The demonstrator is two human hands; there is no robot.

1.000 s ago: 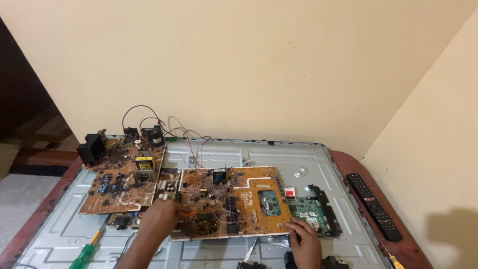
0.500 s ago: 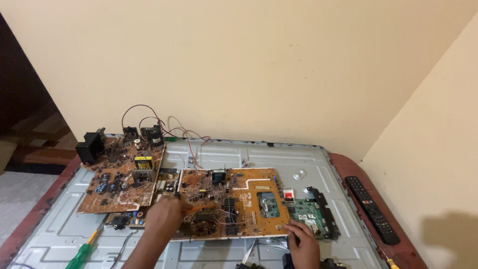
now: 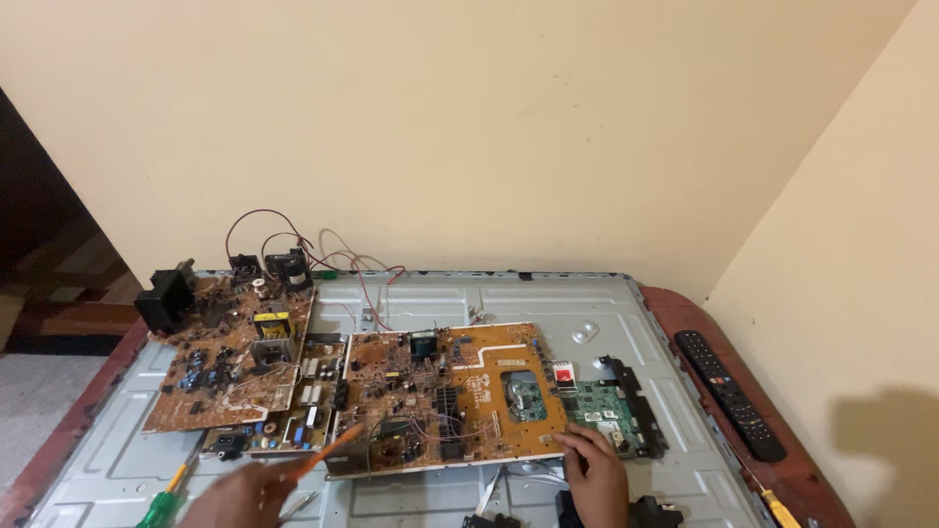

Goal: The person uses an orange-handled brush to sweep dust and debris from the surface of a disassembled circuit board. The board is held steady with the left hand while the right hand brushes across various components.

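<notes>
Cream walls meet in a corner behind a grey metal television back panel [image 3: 548,293] lying flat on a red-edged table [image 3: 685,308]. Large brown circuit board [image 3: 445,396] sits at the panel's centre. Left hand [image 3: 245,494], closed, pinches an orange slim tool [image 3: 328,452] whose tip reaches the board's near-left corner. Right hand [image 3: 594,476] rests fingers-down on the board's near-right corner, touching the green circuit board [image 3: 606,411].

Judgement: keep the right hand pressing firmly so the board cannot shift, and keep the tool tip off the components.

Small red-and-white label [image 3: 564,372] lies at the board's right edge. Black remote [image 3: 729,393] lies well right.
</notes>
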